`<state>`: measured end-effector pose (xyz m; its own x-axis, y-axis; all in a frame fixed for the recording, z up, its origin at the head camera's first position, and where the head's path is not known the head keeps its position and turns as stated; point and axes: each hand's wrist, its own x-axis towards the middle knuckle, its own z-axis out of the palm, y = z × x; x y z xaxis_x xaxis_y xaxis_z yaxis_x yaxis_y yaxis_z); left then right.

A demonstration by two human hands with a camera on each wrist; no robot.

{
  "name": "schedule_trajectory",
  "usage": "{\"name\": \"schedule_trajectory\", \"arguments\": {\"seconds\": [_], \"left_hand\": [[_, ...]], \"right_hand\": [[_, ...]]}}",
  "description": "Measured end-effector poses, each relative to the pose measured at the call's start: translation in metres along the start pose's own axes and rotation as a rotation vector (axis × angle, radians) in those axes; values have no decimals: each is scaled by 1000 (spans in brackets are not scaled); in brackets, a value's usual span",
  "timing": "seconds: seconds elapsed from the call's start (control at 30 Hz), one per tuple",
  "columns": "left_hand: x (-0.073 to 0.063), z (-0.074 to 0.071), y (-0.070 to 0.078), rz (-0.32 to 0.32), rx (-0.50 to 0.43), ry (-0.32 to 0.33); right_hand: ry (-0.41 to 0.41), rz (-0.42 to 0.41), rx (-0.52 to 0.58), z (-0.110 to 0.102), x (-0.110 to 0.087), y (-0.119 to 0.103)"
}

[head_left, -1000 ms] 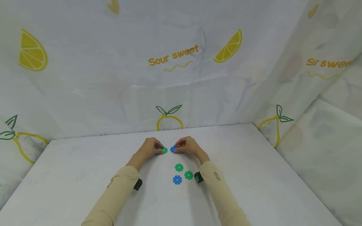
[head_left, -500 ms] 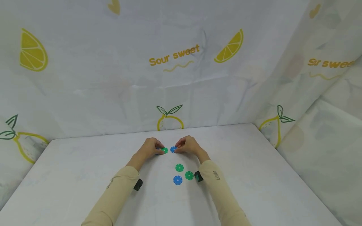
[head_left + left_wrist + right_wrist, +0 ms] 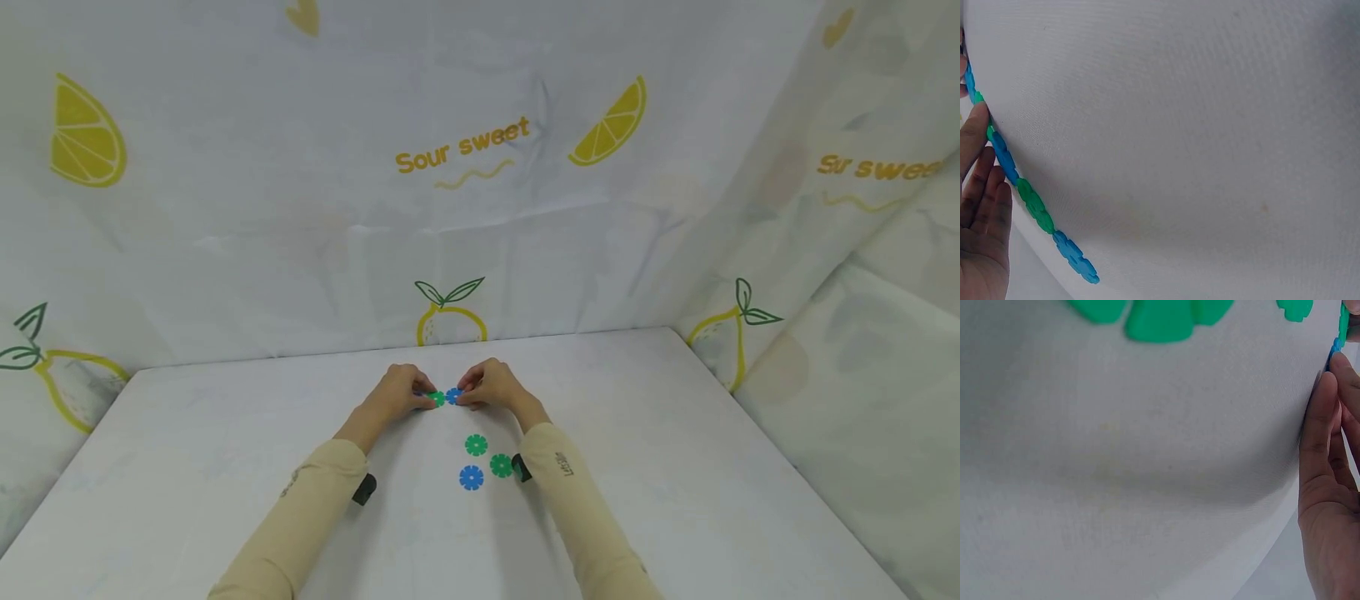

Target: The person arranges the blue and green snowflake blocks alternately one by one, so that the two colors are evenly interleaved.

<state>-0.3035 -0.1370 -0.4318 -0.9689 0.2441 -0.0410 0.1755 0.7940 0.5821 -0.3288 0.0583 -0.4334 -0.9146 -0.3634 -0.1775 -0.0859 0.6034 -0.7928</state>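
Note:
My left hand (image 3: 396,392) pinches a green notched plastic disc (image 3: 439,399) near the middle of the far part of the table. From that disc a row of joined discs runs back under the hand: a blue disc (image 3: 1004,156), a green one (image 3: 1035,206) and an end blue disc (image 3: 1075,257) show in the left wrist view. Thumb and fingers of my right hand (image 3: 495,385) pinch another blue disc (image 3: 452,396). Its edge meets the green disc's edge; whether their slots interlock I cannot tell. My fingers partly cover both discs.
Nearer to me on the white table (image 3: 675,467) lie three loose discs: a green one (image 3: 476,445), a second green one (image 3: 501,466) and a blue one (image 3: 471,477). A lemon-printed white cloth (image 3: 337,208) hangs behind the table's far edge.
My right hand has moved slightly left with its blue disc, closing the small gap to the green disc. The left hand has stayed almost still.

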Motion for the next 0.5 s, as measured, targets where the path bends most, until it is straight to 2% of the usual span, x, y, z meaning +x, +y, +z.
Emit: {"name": "schedule_trajectory", "arguments": {"seconds": [0.2, 0.5], "left_hand": [[1, -2, 2, 52, 55, -14], [1, -1, 3, 78, 78, -28]], "right_hand": [[-7, 3, -23, -1, 0, -3], [-14, 12, -17, -1, -1, -5]]}}
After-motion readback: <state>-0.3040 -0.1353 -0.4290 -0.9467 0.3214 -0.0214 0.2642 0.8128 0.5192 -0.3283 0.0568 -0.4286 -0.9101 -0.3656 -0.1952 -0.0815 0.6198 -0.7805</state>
